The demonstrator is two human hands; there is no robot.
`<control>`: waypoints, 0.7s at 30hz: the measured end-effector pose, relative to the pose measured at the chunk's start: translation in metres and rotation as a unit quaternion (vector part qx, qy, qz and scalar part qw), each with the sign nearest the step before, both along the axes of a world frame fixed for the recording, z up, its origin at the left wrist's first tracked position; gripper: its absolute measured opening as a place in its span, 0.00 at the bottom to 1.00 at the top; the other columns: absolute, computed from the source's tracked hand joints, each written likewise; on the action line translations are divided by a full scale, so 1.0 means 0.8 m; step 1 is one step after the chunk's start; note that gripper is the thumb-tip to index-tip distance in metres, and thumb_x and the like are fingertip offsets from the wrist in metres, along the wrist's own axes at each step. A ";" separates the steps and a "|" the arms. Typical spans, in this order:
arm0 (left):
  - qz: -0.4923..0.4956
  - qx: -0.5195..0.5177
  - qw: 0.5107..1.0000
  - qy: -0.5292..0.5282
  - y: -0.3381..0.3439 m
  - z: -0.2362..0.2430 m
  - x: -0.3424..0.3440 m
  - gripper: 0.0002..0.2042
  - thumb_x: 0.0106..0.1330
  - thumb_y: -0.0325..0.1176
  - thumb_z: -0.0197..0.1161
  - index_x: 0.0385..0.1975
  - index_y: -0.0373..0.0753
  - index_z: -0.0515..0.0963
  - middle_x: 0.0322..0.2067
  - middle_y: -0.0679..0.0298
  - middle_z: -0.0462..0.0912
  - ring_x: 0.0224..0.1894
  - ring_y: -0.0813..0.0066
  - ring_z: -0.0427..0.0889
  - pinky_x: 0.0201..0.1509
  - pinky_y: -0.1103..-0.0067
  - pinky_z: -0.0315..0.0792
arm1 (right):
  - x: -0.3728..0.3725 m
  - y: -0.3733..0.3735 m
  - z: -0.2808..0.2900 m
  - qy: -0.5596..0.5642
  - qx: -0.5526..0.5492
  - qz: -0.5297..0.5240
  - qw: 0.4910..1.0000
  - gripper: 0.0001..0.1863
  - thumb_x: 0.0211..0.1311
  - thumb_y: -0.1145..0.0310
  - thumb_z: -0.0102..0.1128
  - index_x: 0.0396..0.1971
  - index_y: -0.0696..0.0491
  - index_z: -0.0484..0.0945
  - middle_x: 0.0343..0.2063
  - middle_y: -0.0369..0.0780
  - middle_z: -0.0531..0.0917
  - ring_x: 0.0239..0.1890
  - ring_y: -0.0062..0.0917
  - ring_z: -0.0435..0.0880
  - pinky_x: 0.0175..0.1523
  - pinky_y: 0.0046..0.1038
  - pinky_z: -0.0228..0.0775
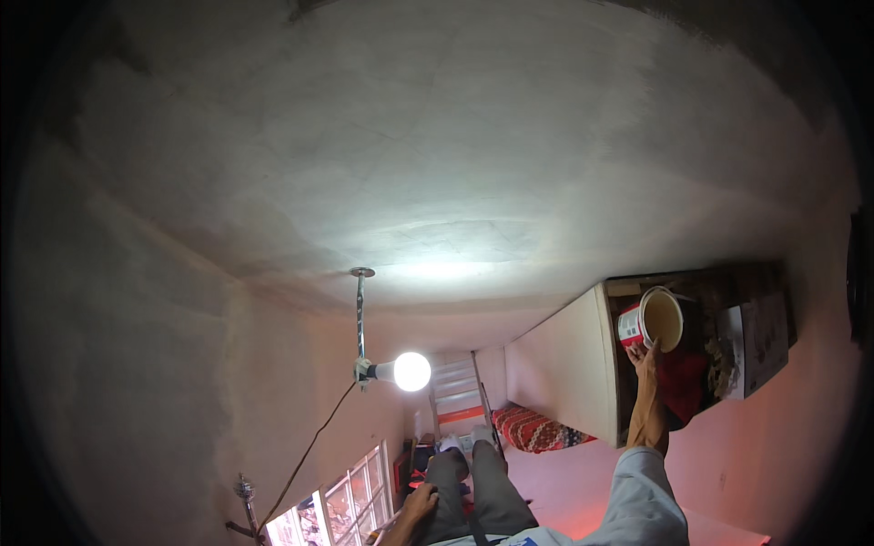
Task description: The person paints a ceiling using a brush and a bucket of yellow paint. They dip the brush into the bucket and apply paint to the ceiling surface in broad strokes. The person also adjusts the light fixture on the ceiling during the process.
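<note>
My right hand is stretched out to the right and grips the near side of a white bucket with a red label. Its thumb lies by the rim. Through the open mouth shows a cream-coloured inside; whether that is liquid I cannot tell. The bucket is over the top of a tall pale cabinet; whether it rests there is unclear. Down by my thigh, my left hand is closed with curled fingers, and what it may hold is hidden.
A lit bulb hangs from the patchy ceiling on a metal rod. Below stands a ladder near my feet. A white box and dark red cloth lie on the cabinet. A window is lower left.
</note>
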State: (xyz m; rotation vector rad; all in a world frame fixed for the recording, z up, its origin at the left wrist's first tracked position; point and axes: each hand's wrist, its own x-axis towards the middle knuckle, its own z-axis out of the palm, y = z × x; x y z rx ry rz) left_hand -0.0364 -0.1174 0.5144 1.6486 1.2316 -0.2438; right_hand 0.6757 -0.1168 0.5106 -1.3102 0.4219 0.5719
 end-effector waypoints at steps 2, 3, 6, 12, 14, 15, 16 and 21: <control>-0.004 0.012 1.000 -0.008 -0.009 -0.023 -0.012 0.18 0.64 0.41 0.55 0.48 0.37 0.77 0.47 0.50 0.80 0.52 0.53 0.78 0.57 0.64 0.70 | 0.003 0.002 -0.006 -0.004 0.000 -0.006 1.000 0.35 0.68 0.46 0.49 0.60 0.61 0.56 0.50 0.48 0.73 0.47 0.39 0.80 0.53 0.45 0.76; -0.009 0.010 1.000 -0.010 -0.010 -0.028 -0.013 0.18 0.64 0.41 0.55 0.48 0.37 0.77 0.47 0.50 0.80 0.52 0.53 0.78 0.57 0.64 0.70 | 0.006 -0.001 -0.010 -0.005 -0.002 -0.005 1.000 0.35 0.68 0.46 0.49 0.60 0.61 0.56 0.50 0.48 0.73 0.47 0.39 0.81 0.53 0.45 0.76; -0.013 0.000 1.000 -0.004 -0.016 -0.031 -0.015 0.18 0.64 0.41 0.55 0.48 0.37 0.77 0.48 0.50 0.79 0.52 0.53 0.78 0.57 0.64 0.70 | 0.021 0.002 -0.017 -0.007 -0.003 0.005 1.000 0.34 0.69 0.48 0.49 0.60 0.60 0.56 0.50 0.48 0.73 0.47 0.39 0.81 0.53 0.45 0.76; -0.014 0.025 1.000 0.011 -0.012 -0.056 -0.024 0.18 0.65 0.42 0.54 0.48 0.38 0.76 0.48 0.51 0.78 0.53 0.54 0.76 0.58 0.64 0.70 | 0.051 -0.016 -0.041 -0.010 0.006 0.010 1.000 0.32 0.69 0.50 0.49 0.61 0.60 0.56 0.50 0.48 0.73 0.47 0.39 0.81 0.53 0.45 0.76; -0.014 0.043 0.999 0.012 -0.016 -0.059 -0.025 0.17 0.65 0.42 0.54 0.48 0.38 0.76 0.48 0.51 0.78 0.53 0.54 0.76 0.57 0.63 0.70 | 0.058 -0.018 -0.045 -0.015 0.008 0.012 1.000 0.32 0.70 0.51 0.49 0.61 0.59 0.56 0.50 0.48 0.73 0.47 0.39 0.81 0.53 0.45 0.76; -0.018 0.047 0.999 0.010 -0.017 -0.056 -0.023 0.17 0.65 0.41 0.54 0.48 0.38 0.76 0.48 0.51 0.77 0.54 0.54 0.76 0.57 0.62 0.70 | 0.062 -0.020 -0.047 -0.018 0.008 0.012 1.000 0.31 0.70 0.52 0.49 0.61 0.59 0.56 0.50 0.48 0.73 0.47 0.39 0.81 0.53 0.45 0.76; -0.021 0.045 0.999 0.018 -0.015 -0.055 -0.018 0.17 0.65 0.41 0.54 0.48 0.38 0.76 0.48 0.50 0.77 0.54 0.54 0.76 0.57 0.62 0.70 | 0.066 -0.024 -0.048 -0.022 0.007 0.015 1.000 0.31 0.70 0.52 0.49 0.61 0.59 0.56 0.50 0.48 0.73 0.47 0.39 0.81 0.53 0.45 0.76; -0.029 0.070 0.997 -0.003 -0.025 -0.062 -0.026 0.16 0.65 0.39 0.55 0.47 0.37 0.75 0.47 0.49 0.76 0.51 0.51 0.76 0.54 0.60 0.71 | 0.056 -0.032 -0.028 -0.017 -0.016 -0.006 1.000 0.23 0.71 0.59 0.47 0.59 0.56 0.61 0.49 0.45 0.75 0.43 0.35 0.83 0.49 0.42 0.78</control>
